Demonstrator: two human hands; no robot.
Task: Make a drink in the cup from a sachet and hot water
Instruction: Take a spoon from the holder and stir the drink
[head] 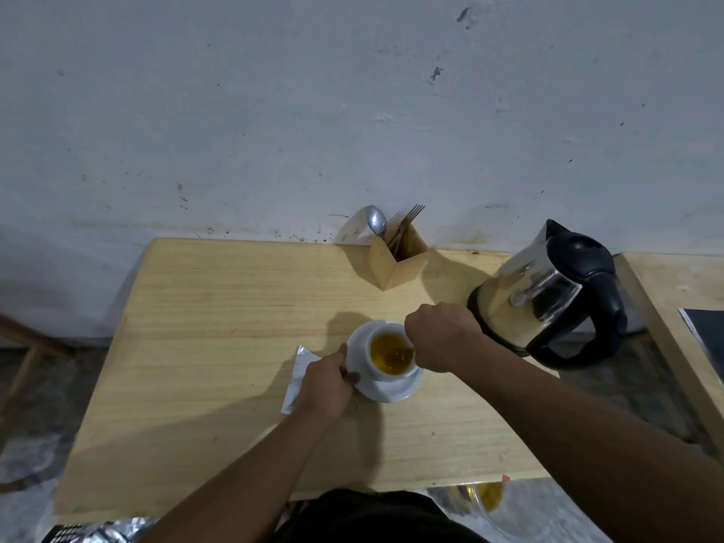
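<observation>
A white cup [391, 373] holds amber liquid and stands on a white saucer [395, 389] in the middle of the wooden table [235, 307]. My left hand [327, 380] grips the saucer's left rim. My right hand [442, 335] hovers closed over the cup's right edge, and a spoon tip [397, 354] shows in the liquid below it. A silver sachet [299, 376] lies flat to the left of the saucer, partly under my left hand. The steel kettle [548, 295] with a black handle stands to the right.
A wooden cutlery holder [397, 260] with a spoon and forks stands at the table's back edge by the wall. A second table [674, 291] sits at the right. Foil packaging [113, 533] lies at the bottom left.
</observation>
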